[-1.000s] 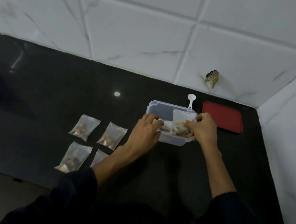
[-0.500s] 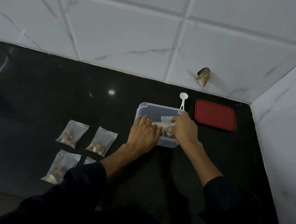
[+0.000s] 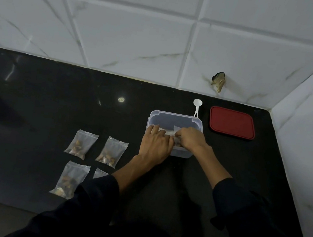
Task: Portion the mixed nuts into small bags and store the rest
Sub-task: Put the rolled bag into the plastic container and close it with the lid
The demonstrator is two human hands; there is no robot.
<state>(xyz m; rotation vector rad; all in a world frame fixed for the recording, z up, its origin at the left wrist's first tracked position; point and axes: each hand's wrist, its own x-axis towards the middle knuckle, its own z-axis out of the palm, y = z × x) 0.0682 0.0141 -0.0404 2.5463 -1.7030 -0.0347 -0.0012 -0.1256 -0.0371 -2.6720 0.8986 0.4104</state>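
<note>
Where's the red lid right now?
In the head view the red lid lies flat on the black counter at far right, just right of the clear container and the white spoon.

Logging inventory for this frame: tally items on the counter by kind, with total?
Small bags of nuts laid out: 4 (one partly hidden by the sleeve)
Bag held in both hands: 1
Clear container: 1
Red lid: 1
White spoon: 1
Total: 8

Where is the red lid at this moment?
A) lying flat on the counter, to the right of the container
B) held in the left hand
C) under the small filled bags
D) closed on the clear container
A: the red lid lies flat on the black counter, apart from the open clear container.
</note>
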